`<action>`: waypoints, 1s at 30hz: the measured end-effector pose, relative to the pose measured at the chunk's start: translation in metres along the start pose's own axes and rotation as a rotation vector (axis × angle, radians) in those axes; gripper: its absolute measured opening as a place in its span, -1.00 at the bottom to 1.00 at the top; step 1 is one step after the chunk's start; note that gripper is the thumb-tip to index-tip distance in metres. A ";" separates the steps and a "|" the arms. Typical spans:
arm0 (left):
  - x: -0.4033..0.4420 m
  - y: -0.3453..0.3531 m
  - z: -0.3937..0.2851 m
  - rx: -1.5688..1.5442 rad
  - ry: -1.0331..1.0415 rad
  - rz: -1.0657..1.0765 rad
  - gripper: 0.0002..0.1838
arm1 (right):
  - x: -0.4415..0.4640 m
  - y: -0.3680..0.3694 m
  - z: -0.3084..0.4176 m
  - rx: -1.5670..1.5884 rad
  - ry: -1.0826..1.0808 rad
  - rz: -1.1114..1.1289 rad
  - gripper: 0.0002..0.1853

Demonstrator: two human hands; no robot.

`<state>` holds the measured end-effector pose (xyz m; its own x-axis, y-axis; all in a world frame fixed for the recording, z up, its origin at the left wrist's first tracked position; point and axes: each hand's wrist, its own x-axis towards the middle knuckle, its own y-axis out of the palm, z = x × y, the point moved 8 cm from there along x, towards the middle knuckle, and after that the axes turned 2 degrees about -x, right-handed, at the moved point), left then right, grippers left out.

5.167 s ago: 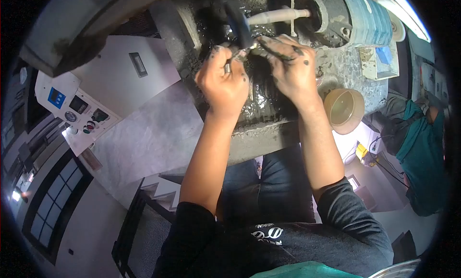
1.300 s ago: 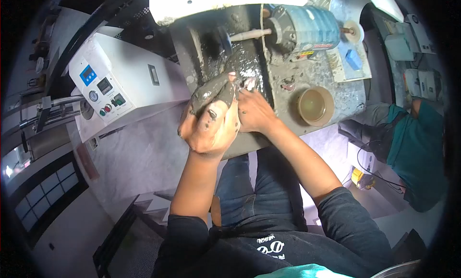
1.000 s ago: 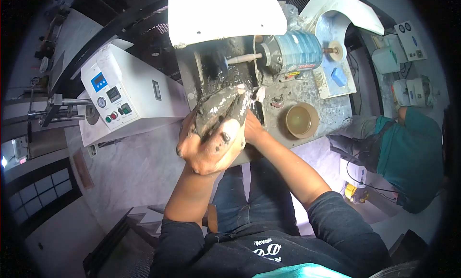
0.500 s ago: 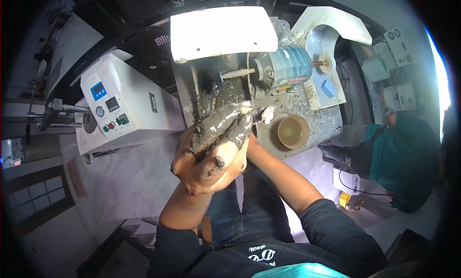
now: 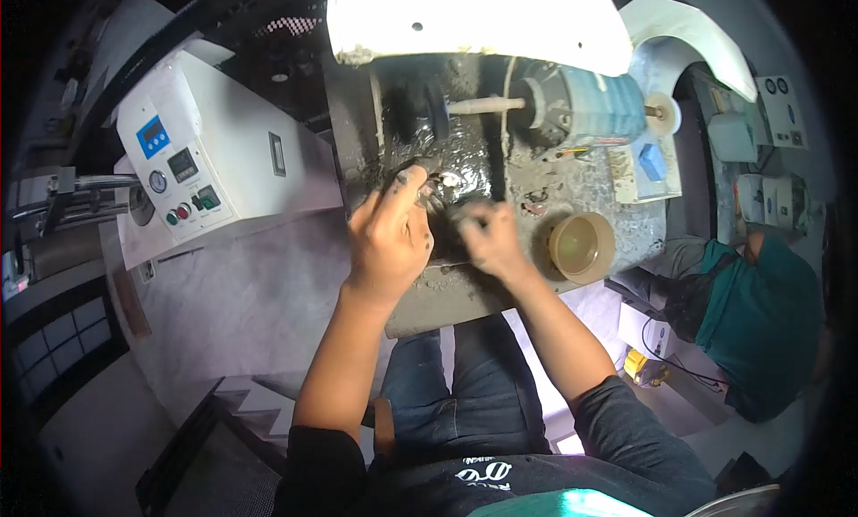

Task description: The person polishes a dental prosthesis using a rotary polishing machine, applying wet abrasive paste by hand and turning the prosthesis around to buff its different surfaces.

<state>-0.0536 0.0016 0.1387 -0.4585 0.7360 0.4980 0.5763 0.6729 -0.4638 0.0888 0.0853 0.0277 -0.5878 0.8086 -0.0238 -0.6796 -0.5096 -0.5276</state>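
My left hand (image 5: 391,240) is raised over the muddy trough (image 5: 357,155), its fingers bent and pressed together around a small wet, shiny piece (image 5: 431,192) that they mostly cover. Close by on the right, my right hand (image 5: 496,242) is smeared by motion, its fingers curled and dark with grey slurry. Whether it holds anything is unclear. Beyond both hands a dark polishing wheel (image 5: 435,110) sits on the pale spindle (image 5: 487,106) of a blue lathe motor (image 5: 594,106). Wet grey slurry (image 5: 465,164) glistens below the wheel.
A white hood (image 5: 474,16) overhangs the trough. Right of my hands are a small reddish piece (image 5: 536,202) and a tan bowl of liquid (image 5: 581,247). A blue block (image 5: 651,161) lies farther right. At left stands a white control machine (image 5: 179,151); a person (image 5: 760,329) sits at right.
My hands, cupped together and coated in grey slurry before, have come apart and show much less of it. The view has shifted, so the bench appears farther right and the hood larger.
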 end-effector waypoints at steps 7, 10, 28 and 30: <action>-0.016 0.049 0.060 0.008 -0.110 0.165 -0.64 | 0.029 -0.045 0.015 0.506 -0.312 -0.107 -0.66; -0.008 0.059 0.060 -0.022 -0.059 0.141 -0.64 | 0.033 -0.045 0.051 0.271 -0.563 -0.067 -0.54; 0.007 0.065 0.078 0.011 -0.181 -0.011 -0.69 | 0.060 -0.022 0.009 -0.028 -0.201 -0.183 -0.66; 0.005 0.066 0.082 0.048 -0.189 -0.027 -0.70 | 0.061 -0.023 0.012 -0.076 -0.157 -0.195 -0.66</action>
<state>-0.0736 0.0556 0.0506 -0.5947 0.7157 0.3662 0.5313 0.6918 -0.4890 0.0633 0.1429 0.0486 -0.5136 0.8311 0.2133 -0.7553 -0.3199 -0.5720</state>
